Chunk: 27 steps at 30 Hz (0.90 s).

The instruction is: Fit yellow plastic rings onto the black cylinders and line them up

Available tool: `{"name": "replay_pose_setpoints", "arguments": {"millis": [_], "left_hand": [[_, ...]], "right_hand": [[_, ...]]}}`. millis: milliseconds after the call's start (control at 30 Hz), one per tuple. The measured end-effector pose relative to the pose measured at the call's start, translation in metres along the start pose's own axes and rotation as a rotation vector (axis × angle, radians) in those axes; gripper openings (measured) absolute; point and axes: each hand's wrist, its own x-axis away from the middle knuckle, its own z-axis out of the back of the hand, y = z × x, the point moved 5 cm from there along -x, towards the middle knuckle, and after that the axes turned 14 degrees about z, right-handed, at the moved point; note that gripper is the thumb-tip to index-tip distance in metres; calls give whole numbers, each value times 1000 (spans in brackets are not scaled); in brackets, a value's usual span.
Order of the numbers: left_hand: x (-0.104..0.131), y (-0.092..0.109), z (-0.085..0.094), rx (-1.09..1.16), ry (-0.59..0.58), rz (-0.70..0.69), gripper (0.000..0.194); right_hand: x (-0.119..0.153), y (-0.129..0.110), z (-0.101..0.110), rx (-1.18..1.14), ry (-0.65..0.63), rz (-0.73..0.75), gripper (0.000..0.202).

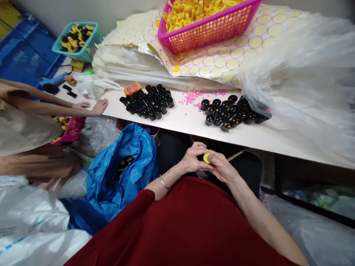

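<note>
Both of my hands meet in front of my red shirt, just below the table's front edge. My left hand (194, 159) has its fingers wrapped round a small black piece with a round yellow cap (206, 158). From the right, my right hand (223, 167) presses its thumb and fingers on the same capped piece. Much of the piece is hidden between the hands. On the white table (183, 123) beyond stand a left group of black cups (149, 101) and a right group of black cups (224, 111) with small coloured bits inside. Pink beads (191, 97) lie scattered between the groups.
A pink basket (205, 37) of yellow rings sits at the back on dotted sheets. Another person's hands (100, 106) rest on the table at left. A teal basket (88, 46) stands behind them. A blue bag (108, 177) is at my left, plastic film (310, 81) at right.
</note>
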Motion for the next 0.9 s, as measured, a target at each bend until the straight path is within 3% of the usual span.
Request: {"name": "replay_pose_setpoints", "arguments": {"millis": [100, 233, 400, 567, 767, 900], "left_hand": [[2, -2, -2, -40, -42, 5, 57], [4, 0, 1, -54, -72, -56, 57], [-3, 0, 5, -126, -50, -139, 54], [-6, 0, 5, -143, -20, -231, 48], [-3, 2, 13, -39, 46, -190, 52], [-4, 3, 14, -17, 8, -138, 53]], "right_hand": [[-1, -1, -2, 58, 8, 27, 31], [-4, -4, -3, 136, 32, 122, 34], [-8, -1, -10, 134, -21, 53, 36], [-12, -9, -17, 147, 12, 101, 36], [-14, -7, -17, 120, -19, 38, 45], [-14, -4, -11, 65, -16, 29, 43]]}}
